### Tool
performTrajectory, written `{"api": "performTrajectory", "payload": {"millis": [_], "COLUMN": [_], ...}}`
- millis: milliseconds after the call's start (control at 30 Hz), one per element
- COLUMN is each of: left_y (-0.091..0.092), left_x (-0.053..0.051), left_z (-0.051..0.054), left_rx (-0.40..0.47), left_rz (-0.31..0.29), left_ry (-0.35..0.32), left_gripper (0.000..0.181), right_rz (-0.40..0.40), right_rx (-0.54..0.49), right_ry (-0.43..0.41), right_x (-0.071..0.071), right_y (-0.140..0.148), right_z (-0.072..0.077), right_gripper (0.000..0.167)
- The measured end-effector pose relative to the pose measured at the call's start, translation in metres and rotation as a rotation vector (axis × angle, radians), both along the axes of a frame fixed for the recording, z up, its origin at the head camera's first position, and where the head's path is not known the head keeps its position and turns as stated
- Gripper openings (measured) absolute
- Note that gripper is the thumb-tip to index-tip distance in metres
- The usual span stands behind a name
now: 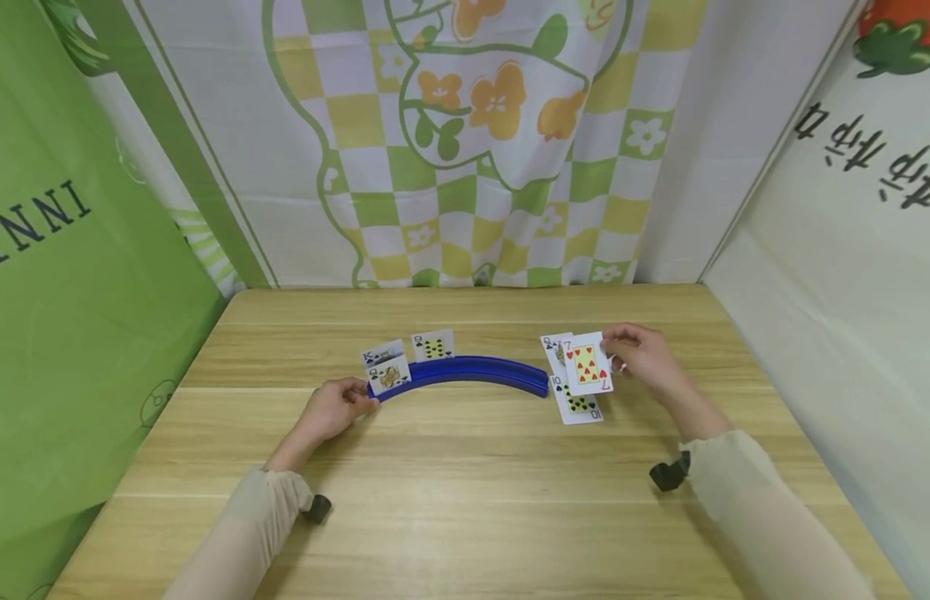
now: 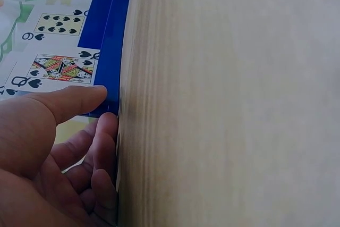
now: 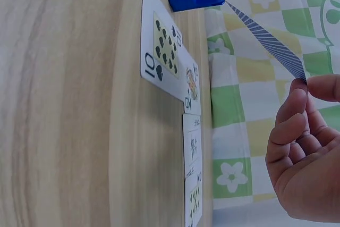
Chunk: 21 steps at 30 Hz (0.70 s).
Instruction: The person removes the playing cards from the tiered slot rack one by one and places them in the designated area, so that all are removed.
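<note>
A seven of hearts (image 1: 587, 365), white with red pips on a yellow panel, stands between the fingers of a person's right hand (image 1: 641, 354) in the head view, just right of the right end of a glossy blue card holder (image 1: 472, 367) on a wooden table (image 1: 435, 500). The card's longer side runs away from the person, across the holder's long axis, which arcs from left to right; the right hand is nearer that end, while the left hand (image 1: 333, 410) is at the opposite one, beside a queen of spades (image 1: 390, 377) and a king (image 1: 381, 353). In the left wrist view, thumb and fingers pinch the holder's tip, thumb over the front rail. In the right wrist view, thumb and fingertips grasp the seven by its edge, its striped back turned nearly edge-on and slanting toward the holder; whether the two touch cannot be told. A ten of spades (image 3: 166, 51) lies face up on the table below.
</note>
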State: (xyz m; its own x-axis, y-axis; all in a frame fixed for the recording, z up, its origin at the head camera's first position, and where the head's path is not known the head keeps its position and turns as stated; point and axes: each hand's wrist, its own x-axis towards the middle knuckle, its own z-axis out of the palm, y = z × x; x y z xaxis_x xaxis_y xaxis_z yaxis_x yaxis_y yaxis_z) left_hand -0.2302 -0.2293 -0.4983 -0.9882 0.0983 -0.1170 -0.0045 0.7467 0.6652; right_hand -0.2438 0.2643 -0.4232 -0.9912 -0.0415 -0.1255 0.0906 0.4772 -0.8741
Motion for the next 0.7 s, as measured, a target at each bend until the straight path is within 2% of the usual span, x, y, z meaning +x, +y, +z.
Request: {"api": "performTrajectory", "payload": {"millis": [700], "left_y": [0.000], "left_x": [-0.001], "left_z": [-0.001], "left_rx": [-0.016], "left_rz": [-0.002], "left_ry": [0.027], "left_gripper": [0.037], "right_rz": [-0.029], "right_rx": [0.055], "right_ry": [-0.019], "right_x": [0.007], "right_y": [0.024], "right_z": [-0.010], "right_gripper": [0.033]}}
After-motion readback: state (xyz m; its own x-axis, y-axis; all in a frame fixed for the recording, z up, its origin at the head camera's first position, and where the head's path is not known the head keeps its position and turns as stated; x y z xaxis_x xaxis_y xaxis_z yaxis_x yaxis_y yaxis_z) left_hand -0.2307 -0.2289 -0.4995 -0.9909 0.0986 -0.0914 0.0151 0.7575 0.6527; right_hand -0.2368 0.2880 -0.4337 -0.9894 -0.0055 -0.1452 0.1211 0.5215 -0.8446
